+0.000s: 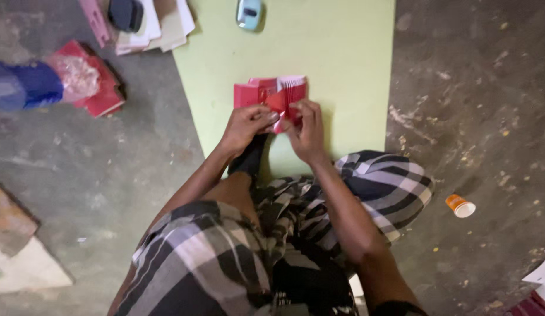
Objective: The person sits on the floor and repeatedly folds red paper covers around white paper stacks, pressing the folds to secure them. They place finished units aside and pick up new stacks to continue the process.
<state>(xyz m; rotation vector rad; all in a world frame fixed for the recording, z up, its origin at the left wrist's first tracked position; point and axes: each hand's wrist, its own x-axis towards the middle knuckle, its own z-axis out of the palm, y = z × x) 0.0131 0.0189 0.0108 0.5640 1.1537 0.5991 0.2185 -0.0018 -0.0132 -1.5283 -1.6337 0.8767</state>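
Left hand: left hand point(244, 124) is curled, fingertips pinched on the lower left edge of the red paper piece point(271, 95).
Right hand: right hand point(306, 130) is curled, thumb and fingers clamped on the lower right part of the same piece.
Red paper piece: lies on the green sheet point(343, 64), just beyond both hands, its near edge held between them; the far part is flat on the sheet.
Hand spacing: the two hands sit close together, almost touching.
Green sheet: spread on the grey floor point(477, 105).
Far edge: a light blue tool point(249, 13) rests on the sheet, well apart from the hands.
Left side: a stack of red paper point(100, 88) lies on the floor.
Right side: an orange cup point(460, 206) lies tipped over.
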